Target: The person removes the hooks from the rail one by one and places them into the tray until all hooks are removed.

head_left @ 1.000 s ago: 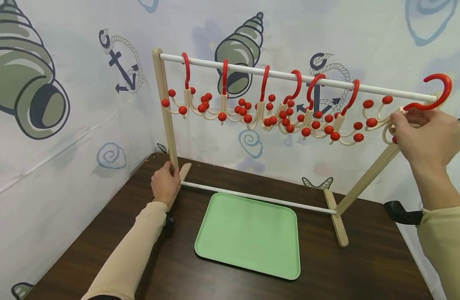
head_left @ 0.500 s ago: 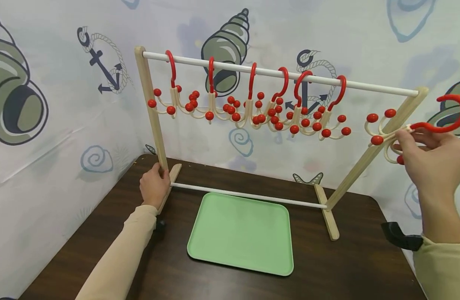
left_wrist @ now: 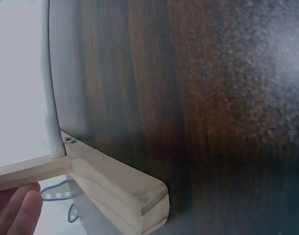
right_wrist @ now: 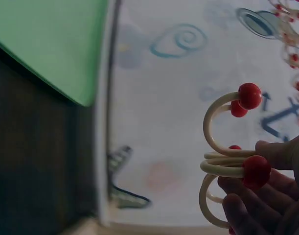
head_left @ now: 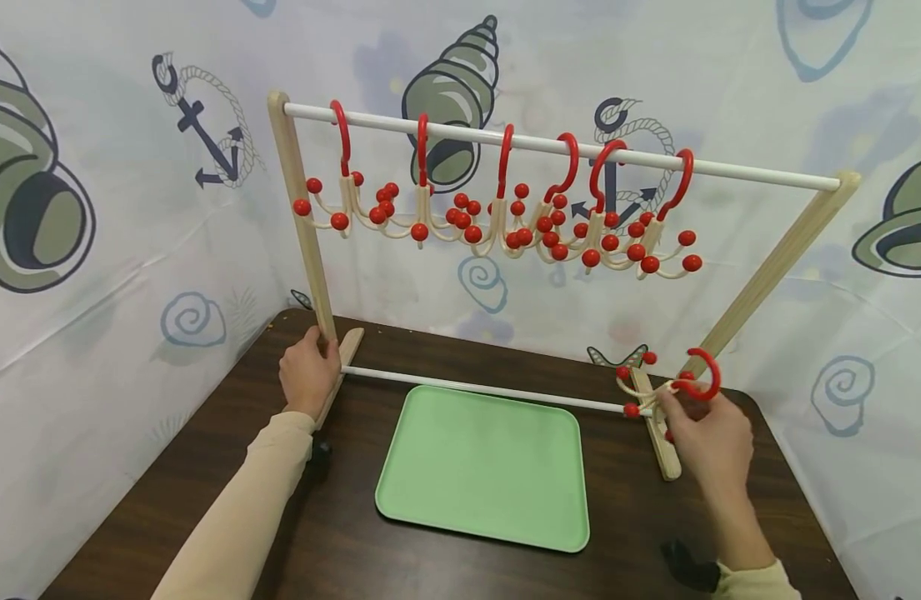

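Pinching a red-hooked hanger [head_left: 668,387] with your right hand [head_left: 713,443] near the right wooden foot [head_left: 666,457], you are holding the left wooden post [head_left: 314,273] in your left hand [head_left: 308,377] while six like hangers [head_left: 499,218] are already hanging on the upper rail [head_left: 756,173], with seemingly only yours being left off it.

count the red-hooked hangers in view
7: six hangers hang in a row from the upper white rod, and the seventh hanger is in the right hand, below the rod's right end. None appears hidden.
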A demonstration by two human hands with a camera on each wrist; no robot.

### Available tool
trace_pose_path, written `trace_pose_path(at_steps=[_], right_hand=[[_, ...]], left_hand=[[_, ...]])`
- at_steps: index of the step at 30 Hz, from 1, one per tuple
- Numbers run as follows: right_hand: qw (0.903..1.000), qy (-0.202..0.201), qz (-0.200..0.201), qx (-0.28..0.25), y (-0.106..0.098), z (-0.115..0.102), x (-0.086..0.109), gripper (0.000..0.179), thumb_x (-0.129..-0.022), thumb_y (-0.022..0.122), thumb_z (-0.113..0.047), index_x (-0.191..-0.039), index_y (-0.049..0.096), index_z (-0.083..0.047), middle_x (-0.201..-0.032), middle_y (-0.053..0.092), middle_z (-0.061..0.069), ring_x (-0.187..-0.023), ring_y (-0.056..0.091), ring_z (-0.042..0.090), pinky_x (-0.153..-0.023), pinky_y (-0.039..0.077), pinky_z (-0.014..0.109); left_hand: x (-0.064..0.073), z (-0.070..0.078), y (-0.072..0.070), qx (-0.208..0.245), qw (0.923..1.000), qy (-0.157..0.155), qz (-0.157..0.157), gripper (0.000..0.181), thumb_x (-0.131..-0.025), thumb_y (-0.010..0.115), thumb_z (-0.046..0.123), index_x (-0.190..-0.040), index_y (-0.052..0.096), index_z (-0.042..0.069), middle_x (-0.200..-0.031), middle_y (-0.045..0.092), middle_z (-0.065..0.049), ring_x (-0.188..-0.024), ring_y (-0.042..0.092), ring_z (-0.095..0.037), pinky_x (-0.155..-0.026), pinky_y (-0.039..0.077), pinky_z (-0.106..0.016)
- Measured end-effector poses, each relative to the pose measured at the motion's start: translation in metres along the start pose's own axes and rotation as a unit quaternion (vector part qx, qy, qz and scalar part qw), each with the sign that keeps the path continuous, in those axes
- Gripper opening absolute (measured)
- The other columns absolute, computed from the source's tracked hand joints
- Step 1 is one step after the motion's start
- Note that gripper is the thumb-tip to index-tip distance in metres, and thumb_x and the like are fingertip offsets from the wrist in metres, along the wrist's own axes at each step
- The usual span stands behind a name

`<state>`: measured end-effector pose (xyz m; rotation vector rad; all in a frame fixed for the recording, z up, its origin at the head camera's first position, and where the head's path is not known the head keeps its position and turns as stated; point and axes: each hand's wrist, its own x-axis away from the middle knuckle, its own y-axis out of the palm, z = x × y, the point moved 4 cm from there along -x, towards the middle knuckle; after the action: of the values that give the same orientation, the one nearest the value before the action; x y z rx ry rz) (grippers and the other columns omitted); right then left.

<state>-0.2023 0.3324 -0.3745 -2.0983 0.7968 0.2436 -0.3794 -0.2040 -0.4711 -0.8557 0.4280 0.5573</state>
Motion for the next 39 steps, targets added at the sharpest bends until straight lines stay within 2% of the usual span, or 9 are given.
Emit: trace_pose_path(at_steps=[2, 9, 13, 16, 28, 36, 39], right_hand=[[0.9997, 0.0, -0.023, 0.004, 0.022, 0.004, 0.013, 0.035, -0.087, 0.073, -0.038, -0.105, 0.072, -0.008, -0.076, 0.071, 0.014, -0.067, 0.065, 0.03, -0.053, 0.042, 0.041], [0.9952, -0.013, -0.097, 0.004, 0.088, 0.007, 0.04, 0.035, -0.087, 0.072, -0.037, -0.107, 0.072, -0.009, -0.076, 0.07, 0.006, -0.063, 0.063, 0.021, -0.05, 0.041, 0.036], [0.9927, -0.019, -0.119, 0.003, 0.11, 0.004, 0.05, 0.031, -0.087, 0.073, -0.035, -0.106, 0.072, -0.01, -0.067, 0.068, 0.001, -0.05, 0.056, 0.013, -0.046, 0.039, 0.034], [0.9909, -0.017, -0.133, 0.0, 0.122, 0.0, 0.055, 0.029, -0.087, 0.074, -0.035, -0.106, 0.072, -0.013, -0.059, 0.064, -0.001, -0.043, 0.052, 0.012, -0.043, 0.037, 0.034], [0.9896, -0.027, -0.141, 0.007, 0.15, -0.008, 0.06, 0.026, -0.086, 0.076, -0.034, -0.103, 0.071, -0.015, -0.058, 0.061, -0.004, -0.039, 0.048, 0.011, -0.04, 0.034, 0.034], [0.9898, -0.029, -0.139, 0.013, 0.149, -0.008, 0.062, 0.03, -0.086, 0.075, -0.034, -0.105, 0.072, -0.01, -0.062, 0.064, 0.0, -0.04, 0.046, 0.013, -0.041, 0.034, 0.034], [0.9896, -0.034, -0.139, 0.014, 0.148, -0.008, 0.061, 0.031, -0.087, 0.074, -0.035, -0.106, 0.072, -0.01, -0.07, 0.068, 0.003, -0.041, 0.047, 0.013, -0.042, 0.034, 0.034]], left_hand=[[0.001, 0.001, 0.0, 0.001, 1.0, 0.0, -0.003, 0.016, -0.092, 0.063, 0.018, -0.094, 0.061, 0.002, -0.075, 0.066, -0.02, -0.069, 0.062, -0.049, -0.058, 0.044, -0.06], [0.0, 0.0, 0.001, -0.001, 0.9997, -0.019, -0.014, 0.018, -0.092, 0.063, 0.021, -0.098, 0.063, 0.003, -0.08, 0.067, -0.021, -0.076, 0.062, -0.051, -0.062, 0.044, -0.06], [0.001, -0.001, 0.001, 0.001, 0.9997, -0.018, -0.017, 0.018, -0.093, 0.062, 0.02, -0.098, 0.063, 0.003, -0.081, 0.068, -0.021, -0.075, 0.062, -0.051, -0.062, 0.045, -0.06], [0.001, -0.001, 0.001, 0.0, 0.9997, -0.016, -0.017, 0.019, -0.093, 0.062, 0.02, -0.099, 0.063, 0.002, -0.081, 0.068, -0.021, -0.075, 0.063, -0.05, -0.063, 0.045, -0.061], [0.002, -0.001, -0.001, -0.001, 0.9997, -0.018, -0.015, 0.019, -0.092, 0.062, 0.021, -0.097, 0.062, 0.003, -0.081, 0.067, -0.021, -0.075, 0.062, -0.051, -0.062, 0.045, -0.061], [0.002, -0.003, 0.002, -0.001, 0.9997, -0.017, -0.016, 0.019, -0.093, 0.062, 0.021, -0.098, 0.062, 0.003, -0.081, 0.068, -0.021, -0.075, 0.062, -0.05, -0.062, 0.045, -0.061], [0.001, -0.003, 0.002, 0.0, 0.9997, -0.018, -0.015, 0.019, -0.093, 0.062, 0.021, -0.098, 0.062, 0.003, -0.08, 0.067, -0.021, -0.075, 0.062, -0.05, -0.063, 0.044, -0.06]])
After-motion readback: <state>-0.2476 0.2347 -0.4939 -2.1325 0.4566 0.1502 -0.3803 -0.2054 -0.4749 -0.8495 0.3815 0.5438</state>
